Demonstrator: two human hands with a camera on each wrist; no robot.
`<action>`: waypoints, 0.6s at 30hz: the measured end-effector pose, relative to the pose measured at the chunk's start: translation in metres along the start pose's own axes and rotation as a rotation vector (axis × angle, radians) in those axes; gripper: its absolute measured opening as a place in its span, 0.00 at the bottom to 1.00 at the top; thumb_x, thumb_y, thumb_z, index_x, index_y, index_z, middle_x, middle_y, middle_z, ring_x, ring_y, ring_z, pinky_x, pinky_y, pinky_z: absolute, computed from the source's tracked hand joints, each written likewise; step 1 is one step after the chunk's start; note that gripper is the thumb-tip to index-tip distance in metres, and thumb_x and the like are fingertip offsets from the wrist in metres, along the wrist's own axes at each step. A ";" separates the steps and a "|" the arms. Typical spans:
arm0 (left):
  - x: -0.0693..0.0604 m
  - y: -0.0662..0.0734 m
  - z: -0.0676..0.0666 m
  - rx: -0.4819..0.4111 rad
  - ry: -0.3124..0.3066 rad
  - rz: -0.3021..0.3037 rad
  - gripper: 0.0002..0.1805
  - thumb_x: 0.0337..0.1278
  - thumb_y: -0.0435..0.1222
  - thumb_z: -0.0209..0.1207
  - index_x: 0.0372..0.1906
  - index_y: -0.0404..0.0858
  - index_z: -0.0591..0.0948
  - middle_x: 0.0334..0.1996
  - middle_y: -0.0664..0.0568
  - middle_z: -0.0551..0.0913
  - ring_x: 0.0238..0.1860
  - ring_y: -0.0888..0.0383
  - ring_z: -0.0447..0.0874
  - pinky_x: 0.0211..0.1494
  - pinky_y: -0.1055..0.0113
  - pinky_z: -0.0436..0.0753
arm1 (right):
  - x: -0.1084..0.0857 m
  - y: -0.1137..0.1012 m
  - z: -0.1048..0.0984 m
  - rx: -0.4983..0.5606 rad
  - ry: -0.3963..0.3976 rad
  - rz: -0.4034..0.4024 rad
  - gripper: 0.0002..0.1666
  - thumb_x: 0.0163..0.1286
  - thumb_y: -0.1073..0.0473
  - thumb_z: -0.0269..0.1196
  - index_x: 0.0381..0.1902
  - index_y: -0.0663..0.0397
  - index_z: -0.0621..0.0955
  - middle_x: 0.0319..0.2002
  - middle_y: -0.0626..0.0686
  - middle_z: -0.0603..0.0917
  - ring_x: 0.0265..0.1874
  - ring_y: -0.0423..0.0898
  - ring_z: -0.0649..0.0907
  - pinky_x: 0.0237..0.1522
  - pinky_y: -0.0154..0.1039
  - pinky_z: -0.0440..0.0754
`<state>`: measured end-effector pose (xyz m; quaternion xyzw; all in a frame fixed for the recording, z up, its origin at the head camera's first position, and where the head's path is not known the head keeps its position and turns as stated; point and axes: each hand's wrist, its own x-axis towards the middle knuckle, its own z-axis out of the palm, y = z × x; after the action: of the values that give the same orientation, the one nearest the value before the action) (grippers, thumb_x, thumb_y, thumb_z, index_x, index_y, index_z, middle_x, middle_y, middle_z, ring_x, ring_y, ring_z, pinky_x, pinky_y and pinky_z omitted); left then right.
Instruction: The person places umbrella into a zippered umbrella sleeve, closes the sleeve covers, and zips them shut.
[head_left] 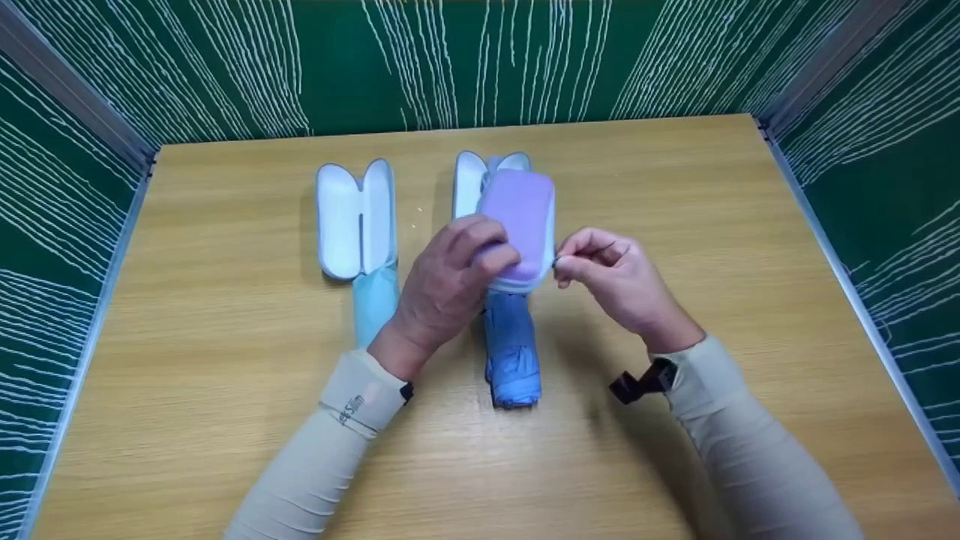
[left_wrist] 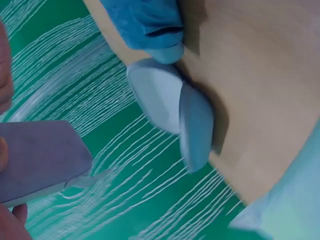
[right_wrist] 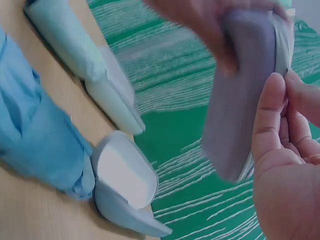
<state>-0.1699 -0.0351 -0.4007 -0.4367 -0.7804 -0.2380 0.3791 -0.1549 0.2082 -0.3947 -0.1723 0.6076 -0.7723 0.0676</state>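
1. Left of centre, the left hand is gripping the purple case.
2. Upper centre, between both hands, its long axis is running up the frame.
3. Right of centre, the right hand is pinching its small tab.

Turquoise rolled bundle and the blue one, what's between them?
In the head view, the left hand, holding the purple case, is between the turquoise bundle and blue bundle; below its sleeve, bare tabletop shows.
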 end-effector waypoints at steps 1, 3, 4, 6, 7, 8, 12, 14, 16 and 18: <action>0.001 0.001 -0.001 -0.016 0.009 0.010 0.25 0.70 0.31 0.63 0.60 0.49 0.62 0.57 0.48 0.71 0.60 0.48 0.72 0.68 0.63 0.75 | 0.001 0.000 -0.003 0.032 0.012 -0.004 0.04 0.70 0.70 0.67 0.35 0.65 0.82 0.34 0.55 0.84 0.33 0.46 0.83 0.41 0.37 0.84; 0.003 0.002 -0.002 -0.038 0.016 0.033 0.24 0.72 0.33 0.62 0.60 0.49 0.62 0.57 0.48 0.70 0.61 0.48 0.73 0.69 0.63 0.74 | 0.001 0.000 -0.008 0.073 0.026 -0.010 0.04 0.71 0.69 0.67 0.35 0.65 0.82 0.34 0.54 0.83 0.34 0.45 0.83 0.42 0.36 0.83; 0.003 0.002 -0.002 -0.048 0.017 0.040 0.24 0.72 0.33 0.62 0.60 0.49 0.62 0.58 0.48 0.70 0.61 0.48 0.73 0.70 0.63 0.73 | 0.001 -0.001 -0.010 0.082 0.030 -0.014 0.04 0.72 0.69 0.66 0.36 0.66 0.82 0.35 0.54 0.83 0.34 0.45 0.83 0.42 0.36 0.83; 0.004 0.001 -0.003 -0.050 0.014 0.052 0.24 0.72 0.33 0.62 0.60 0.49 0.62 0.58 0.48 0.71 0.62 0.48 0.73 0.70 0.63 0.73 | 0.000 -0.002 -0.013 0.083 0.037 -0.018 0.03 0.72 0.70 0.65 0.36 0.65 0.82 0.35 0.54 0.83 0.35 0.45 0.83 0.42 0.36 0.84; 0.004 0.001 -0.003 -0.046 0.011 0.055 0.24 0.71 0.34 0.62 0.60 0.48 0.62 0.58 0.47 0.71 0.62 0.48 0.73 0.70 0.63 0.73 | 0.000 -0.002 -0.014 0.078 0.038 -0.017 0.03 0.73 0.70 0.65 0.36 0.65 0.82 0.35 0.54 0.83 0.35 0.46 0.83 0.43 0.36 0.84; 0.004 0.000 -0.003 -0.041 0.008 0.056 0.25 0.70 0.34 0.63 0.60 0.48 0.62 0.58 0.47 0.72 0.62 0.48 0.74 0.70 0.63 0.73 | -0.001 -0.003 -0.014 0.071 0.040 -0.016 0.03 0.73 0.71 0.64 0.36 0.65 0.82 0.35 0.55 0.83 0.35 0.46 0.83 0.43 0.37 0.84; 0.005 -0.001 -0.005 0.010 -0.009 0.040 0.28 0.65 0.33 0.68 0.60 0.44 0.62 0.58 0.46 0.73 0.61 0.48 0.75 0.70 0.62 0.73 | -0.003 -0.004 -0.012 0.036 0.059 -0.018 0.02 0.72 0.74 0.63 0.37 0.68 0.82 0.35 0.56 0.84 0.35 0.47 0.85 0.43 0.38 0.85; 0.005 0.000 -0.005 0.052 -0.021 0.034 0.29 0.65 0.33 0.68 0.60 0.44 0.62 0.58 0.46 0.74 0.61 0.48 0.75 0.70 0.62 0.73 | -0.004 -0.005 -0.010 0.013 0.076 -0.024 0.02 0.71 0.75 0.64 0.36 0.70 0.82 0.34 0.57 0.85 0.34 0.47 0.85 0.43 0.39 0.86; 0.006 0.001 -0.005 0.105 -0.042 0.035 0.30 0.66 0.34 0.68 0.62 0.44 0.62 0.59 0.46 0.74 0.62 0.48 0.74 0.70 0.60 0.74 | -0.005 -0.006 -0.008 -0.011 0.100 -0.031 0.03 0.70 0.75 0.64 0.36 0.73 0.81 0.33 0.58 0.85 0.33 0.48 0.85 0.42 0.39 0.86; 0.007 0.003 -0.005 0.169 -0.066 0.047 0.29 0.68 0.36 0.66 0.64 0.45 0.62 0.61 0.47 0.74 0.63 0.47 0.73 0.69 0.60 0.75 | -0.006 -0.007 -0.005 -0.043 0.129 -0.038 0.06 0.70 0.74 0.66 0.36 0.76 0.80 0.32 0.58 0.85 0.32 0.48 0.85 0.42 0.40 0.87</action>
<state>-0.1676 -0.0339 -0.3923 -0.4287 -0.7993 -0.1479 0.3943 -0.1499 0.2162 -0.3898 -0.1354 0.6236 -0.7699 0.0099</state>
